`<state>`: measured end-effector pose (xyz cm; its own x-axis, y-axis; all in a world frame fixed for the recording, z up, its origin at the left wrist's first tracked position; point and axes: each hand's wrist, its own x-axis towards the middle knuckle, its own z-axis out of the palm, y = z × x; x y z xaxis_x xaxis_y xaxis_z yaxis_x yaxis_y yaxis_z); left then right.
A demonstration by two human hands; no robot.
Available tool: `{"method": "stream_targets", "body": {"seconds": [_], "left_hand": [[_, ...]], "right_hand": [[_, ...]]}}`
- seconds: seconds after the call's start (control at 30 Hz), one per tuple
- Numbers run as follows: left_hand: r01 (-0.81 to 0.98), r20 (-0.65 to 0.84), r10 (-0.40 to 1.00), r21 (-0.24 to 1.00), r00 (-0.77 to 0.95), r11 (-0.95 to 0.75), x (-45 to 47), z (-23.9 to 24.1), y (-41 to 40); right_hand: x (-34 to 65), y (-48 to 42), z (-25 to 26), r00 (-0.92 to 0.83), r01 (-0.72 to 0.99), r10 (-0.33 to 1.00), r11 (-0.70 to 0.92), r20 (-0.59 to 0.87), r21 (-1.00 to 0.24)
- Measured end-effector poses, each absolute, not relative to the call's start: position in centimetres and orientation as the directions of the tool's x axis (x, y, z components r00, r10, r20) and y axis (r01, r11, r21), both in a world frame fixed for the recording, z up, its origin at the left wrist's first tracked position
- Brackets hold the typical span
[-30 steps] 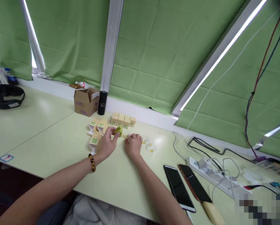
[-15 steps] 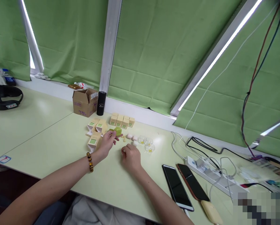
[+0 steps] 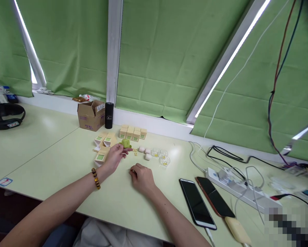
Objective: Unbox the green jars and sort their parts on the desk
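Note:
My left hand (image 3: 114, 158), with a beaded bracelet (image 3: 95, 178) at its wrist, grips a small green case-like piece (image 3: 125, 143) between thumb and fingers, above the table. Lower and to the right, my right hand (image 3: 143, 177) is low over the table with its fingers curled in; whatever they may hold is hidden. Between and beyond the hands lie tiny yellow pieces (image 3: 135, 151), a few white-pink rounded pieces (image 3: 148, 156) and clear cups (image 3: 164, 161) with yellow bits inside. Beside the left hand are cream boxes (image 3: 101, 155) with green labels.
More small cream boxes (image 3: 130, 132) stand in a row at the back. Behind them are a black cylinder (image 3: 109, 115) and an open cardboard box (image 3: 91, 116). Two phones (image 3: 198, 204), a power strip (image 3: 242, 187) and cables occupy the right. A black headset (image 3: 6, 116) lies far left.
My right hand has drawn back slightly from the rounded pieces, toward me. The green piece is still in my left hand, at a slightly different tilt. The view has shifted a little.

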<state>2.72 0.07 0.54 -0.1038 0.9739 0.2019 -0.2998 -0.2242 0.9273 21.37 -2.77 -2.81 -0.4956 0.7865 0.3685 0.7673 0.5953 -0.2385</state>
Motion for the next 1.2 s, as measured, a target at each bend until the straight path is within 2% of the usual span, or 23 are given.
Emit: {"method": "stream_targets", "body": {"seconds": [0.07,0.1,0.17,0.23,0.27,0.33,0.57,0.77,1.0,1.2], "left_hand": [[0.032,0.338,0.924,0.941,-0.180,-0.338,2.3,0.7,0.1],[0.227,0.436,0.882,0.890,-0.178,-0.394,2.0,0.7,0.0],[0.557,0.622,0.780,0.671,-0.065,-0.489,1.5,0.8,0.0],[0.729,0.693,0.716,0.446,0.087,-0.520,1.1,0.6,0.1],[0.770,0.691,0.708,0.371,0.145,-0.519,1.0,0.4,0.2],[0.810,0.653,0.727,0.298,0.212,-0.504,1.0,0.0,0.5],[0.900,0.476,0.838,0.188,0.267,-0.394,1.7,-1.6,1.6],[0.920,0.392,0.876,0.153,0.279,-0.361,2.1,-1.4,1.6],[0.952,0.252,0.925,0.046,0.283,-0.303,2.8,0.2,0.7],[0.959,0.190,0.940,-0.019,0.283,-0.284,3.1,0.9,0.3]], "right_hand": [[21.4,-2.8,-2.8,-0.489,0.771,0.792,0.588,0.366,-0.242],[21.3,-2.8,-2.8,-0.486,0.774,0.793,0.586,0.367,-0.240],[21.3,-2.8,-2.7,-0.481,0.782,0.794,0.580,0.372,-0.228],[21.3,-2.7,-2.7,-0.478,0.790,0.793,0.576,0.378,-0.209],[21.3,-2.7,-2.6,-0.477,0.794,0.792,0.574,0.382,-0.198],[21.2,-2.7,-2.5,-0.474,0.800,0.785,0.573,0.400,-0.176],[21.1,-2.5,-2.4,-0.479,0.798,0.757,0.586,0.444,-0.139],[20.9,-2.2,-2.8,-0.503,0.789,0.770,0.594,0.393,-0.154],[20.7,-1.8,-3.0,-0.504,0.804,0.801,0.572,0.323,-0.164],[20.6,-1.4,-3.4,-0.516,0.804,0.803,0.574,0.296,-0.154]]}}
